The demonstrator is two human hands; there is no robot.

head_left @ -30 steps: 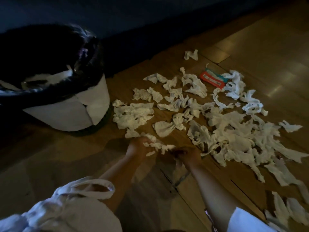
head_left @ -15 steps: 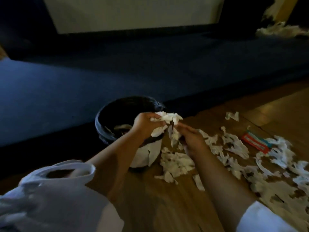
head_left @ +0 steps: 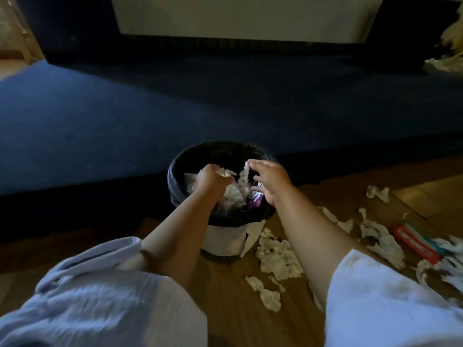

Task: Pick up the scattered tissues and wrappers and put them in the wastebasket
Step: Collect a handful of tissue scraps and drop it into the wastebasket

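A white wastebasket [head_left: 223, 240] with a black liner stands on the wooden floor at the centre. Both my hands are over its mouth. My left hand [head_left: 211, 181] is curled around a wad of white tissue. My right hand [head_left: 270, 182] has its fingers spread, and a strip of tissue [head_left: 244, 179] hangs by its fingertips above the bin. Crumpled tissues and a purple wrapper [head_left: 255, 200] lie inside the bin. More white tissues [head_left: 278, 256] are scattered on the floor to the right, along with a red and teal wrapper [head_left: 413, 240].
A dark blue carpet [head_left: 175, 103] covers the floor beyond the bin, with a dark cabinet and a pale wall behind it. Small tissue scraps [head_left: 269, 298] lie on the boards near my right sleeve. Another pale heap [head_left: 448, 58] shows at the far right.
Both hands lifted a bunch of tissue from the floor and carried it left over the wastebasket. The right hand's fingers have opened and the tissue is dropping in.
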